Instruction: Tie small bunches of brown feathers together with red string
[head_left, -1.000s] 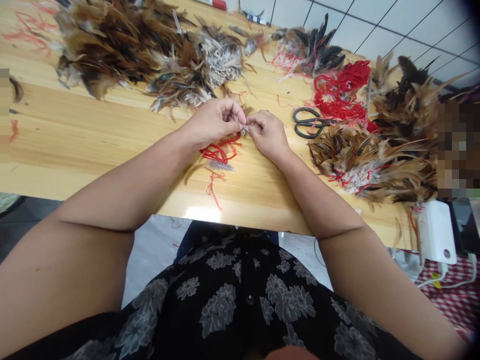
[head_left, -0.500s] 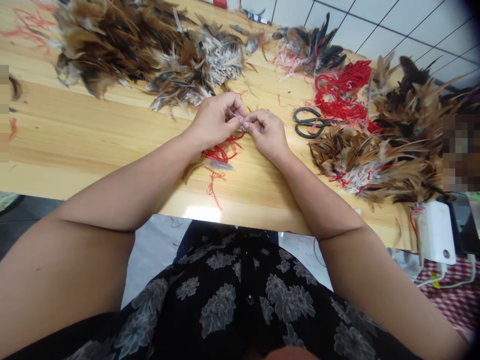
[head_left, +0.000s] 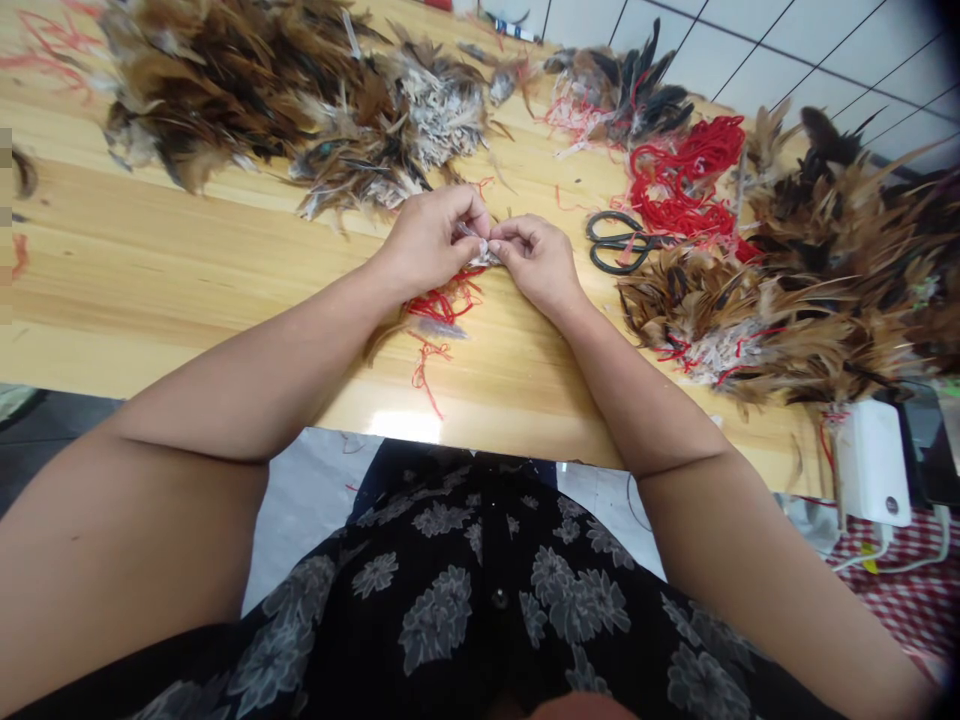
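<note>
My left hand (head_left: 435,240) is closed, its thumb and fingers pinching a small whitish tuft (head_left: 487,254) that looks like feather quill ends. From the other side, the thumb and fingertips of my right hand (head_left: 541,268) close on the same tuft, almost touching the left fingertips. Much of what I hold is hidden by my fingers. Just below my left hand, red strings (head_left: 444,303) lie on the wooden table with a small greyish feather (head_left: 439,328). A thin tangle of red thread (head_left: 426,368) rests nearer the table edge.
Black-handled scissors (head_left: 616,262) lie right of my hands, beside a pile of red cord (head_left: 697,165). Brown feathers (head_left: 217,90) spread across the back left; more feather bundles (head_left: 802,270) fill the right. A white power bank (head_left: 874,465) with a cable sits at the right edge.
My right fingertips have shifted slightly, and more of the whitish tuft shows between my hands. My left hand stays almost in place.
</note>
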